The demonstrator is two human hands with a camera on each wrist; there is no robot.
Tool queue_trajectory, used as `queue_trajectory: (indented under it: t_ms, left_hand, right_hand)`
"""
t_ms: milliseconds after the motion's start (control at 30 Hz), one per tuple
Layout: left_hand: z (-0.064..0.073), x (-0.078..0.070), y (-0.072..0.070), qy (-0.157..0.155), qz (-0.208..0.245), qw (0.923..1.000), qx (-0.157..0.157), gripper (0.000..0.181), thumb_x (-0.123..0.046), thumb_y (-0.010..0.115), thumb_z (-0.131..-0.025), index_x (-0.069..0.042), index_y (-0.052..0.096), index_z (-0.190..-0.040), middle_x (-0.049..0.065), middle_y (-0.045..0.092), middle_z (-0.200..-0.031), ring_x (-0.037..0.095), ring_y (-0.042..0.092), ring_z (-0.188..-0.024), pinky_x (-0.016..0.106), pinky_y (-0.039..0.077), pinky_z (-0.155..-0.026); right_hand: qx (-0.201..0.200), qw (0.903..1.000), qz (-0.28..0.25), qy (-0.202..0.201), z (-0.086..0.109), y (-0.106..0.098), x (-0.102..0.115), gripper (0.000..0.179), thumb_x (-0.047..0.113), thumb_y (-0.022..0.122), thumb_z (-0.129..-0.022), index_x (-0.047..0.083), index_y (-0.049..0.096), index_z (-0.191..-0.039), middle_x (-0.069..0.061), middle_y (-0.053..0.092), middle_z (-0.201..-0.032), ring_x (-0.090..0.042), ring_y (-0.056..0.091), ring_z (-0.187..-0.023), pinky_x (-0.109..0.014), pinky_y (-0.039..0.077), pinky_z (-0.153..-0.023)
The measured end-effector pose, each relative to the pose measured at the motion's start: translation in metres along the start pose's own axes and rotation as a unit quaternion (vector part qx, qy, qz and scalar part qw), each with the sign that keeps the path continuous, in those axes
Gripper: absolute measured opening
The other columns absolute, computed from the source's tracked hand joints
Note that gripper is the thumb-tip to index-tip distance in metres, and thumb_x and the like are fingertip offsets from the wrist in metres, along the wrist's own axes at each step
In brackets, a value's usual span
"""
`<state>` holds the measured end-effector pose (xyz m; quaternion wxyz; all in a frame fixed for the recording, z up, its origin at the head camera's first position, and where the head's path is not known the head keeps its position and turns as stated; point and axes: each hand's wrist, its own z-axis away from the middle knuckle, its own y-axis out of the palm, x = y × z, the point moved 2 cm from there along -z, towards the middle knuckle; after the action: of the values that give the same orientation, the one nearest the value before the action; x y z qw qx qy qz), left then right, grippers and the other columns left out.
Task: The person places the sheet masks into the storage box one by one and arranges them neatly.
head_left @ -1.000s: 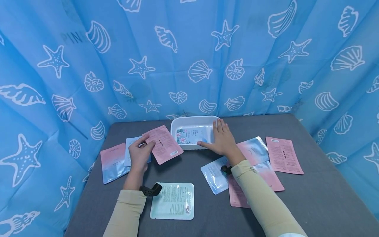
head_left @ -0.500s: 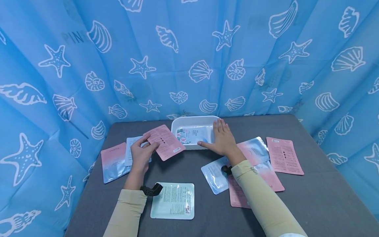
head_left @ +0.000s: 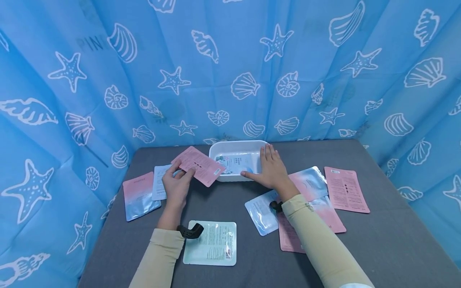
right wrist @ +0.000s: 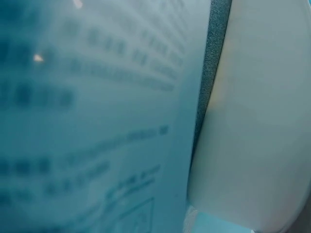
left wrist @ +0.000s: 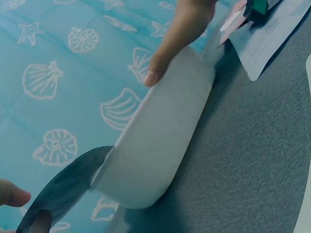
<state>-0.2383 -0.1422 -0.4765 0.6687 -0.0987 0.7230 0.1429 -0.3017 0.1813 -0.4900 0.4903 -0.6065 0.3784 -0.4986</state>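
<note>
My left hand pinches a pink printed sachet by its left side. The sachet's right corner overlaps the left front rim of a white plastic tray. Inside the tray lies a pale blue sachet with a flower print. With fingers straight, my right hand rests on the tray's right end, thumb at the front rim. The left wrist view shows the held sachet edge-on beside the tray wall, with the right thumb on the rim.
To the left lie a pink-and-silver sachet and a light blue one. A green sachet is in front. Several pink and silver-blue sachets, including a pink one, lie at right. A shell-print curtain hangs behind the grey table.
My left hand has moved slightly right, and the pink sachet has turned, its right corner rising over the tray's rim. The right hand has stayed on the tray.
</note>
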Motion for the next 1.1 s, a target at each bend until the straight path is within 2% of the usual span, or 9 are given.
queue_trajectory:
  t_ms: [233,400,600,667,867,1100]
  left_hand:
    - [0.005,0.000,0.008,0.015,-0.012,0.9996,0.021,0.064,-0.006,0.070,-0.101,-0.003,0.045,-0.159,0.020,0.058,-0.140,0.029,0.070,-0.116,0.013,0.059,-0.085]
    - [0.010,0.002,0.011,0.024,-0.024,0.9992,0.019,0.063,-0.007,0.070,-0.102,-0.004,0.044,-0.160,0.018,0.055,-0.146,0.032,0.069,-0.120,0.009,0.056,-0.082]
    - [0.013,0.005,0.017,0.026,-0.016,0.9993,0.021,0.063,-0.010,0.070,-0.102,-0.005,0.044,-0.160,0.016,0.051,-0.146,0.018,0.070,-0.104,0.010,0.055,-0.082]
    - [0.013,0.006,0.019,0.027,-0.019,0.9992,0.023,0.063,-0.011,0.071,-0.102,-0.006,0.045,-0.159,0.014,0.051,-0.148,0.016,0.070,-0.106,0.010,0.056,-0.084]
    - [0.017,0.006,0.027,0.044,-0.022,0.9978,0.045,0.063,-0.011,0.073,-0.100,-0.005,0.046,-0.157,0.016,0.052,-0.142,0.033,0.068,-0.115,0.011,0.056,-0.084]
    - [0.020,0.006,0.030,0.044,-0.059,0.9947,0.071,0.071,-0.014,0.074,-0.100,-0.011,0.038,-0.161,0.015,0.064,-0.127,0.035,0.070,-0.112,0.013,0.056,-0.083]
  right_hand:
    - [-0.001,1.0000,-0.004,-0.002,-0.001,0.000,-0.001,0.136,0.094,0.048,-0.084,-0.006,0.009,-0.167,-0.025,0.003,-0.177,-0.039,0.000,-0.167,-0.055,0.007,-0.135]
    - [0.003,1.0000,-0.005,-0.003,-0.001,0.001,-0.001,0.136,0.095,0.047,-0.083,-0.005,0.009,-0.168,-0.025,0.001,-0.177,-0.039,-0.002,-0.167,-0.055,0.006,-0.136]
    - [0.007,1.0000,-0.003,0.002,0.000,0.002,0.000,0.133,0.091,0.050,-0.086,-0.005,0.007,-0.168,-0.025,0.000,-0.178,-0.038,-0.004,-0.167,-0.055,0.004,-0.136]
    - [0.006,1.0000,-0.003,0.004,0.001,0.002,0.000,0.132,0.090,0.051,-0.086,-0.005,0.007,-0.168,-0.025,0.001,-0.178,-0.038,-0.004,-0.167,-0.054,0.004,-0.136]
    - [0.005,0.9999,-0.011,0.005,0.002,-0.001,0.001,0.132,0.089,0.051,-0.086,-0.004,0.007,-0.168,-0.024,0.001,-0.178,-0.037,-0.005,-0.167,-0.054,0.004,-0.136]
    - [0.006,0.9999,-0.009,0.006,0.001,-0.001,0.001,0.133,0.090,0.050,-0.086,-0.004,0.006,-0.168,-0.024,0.000,-0.178,-0.037,-0.004,-0.167,-0.054,0.004,-0.136]
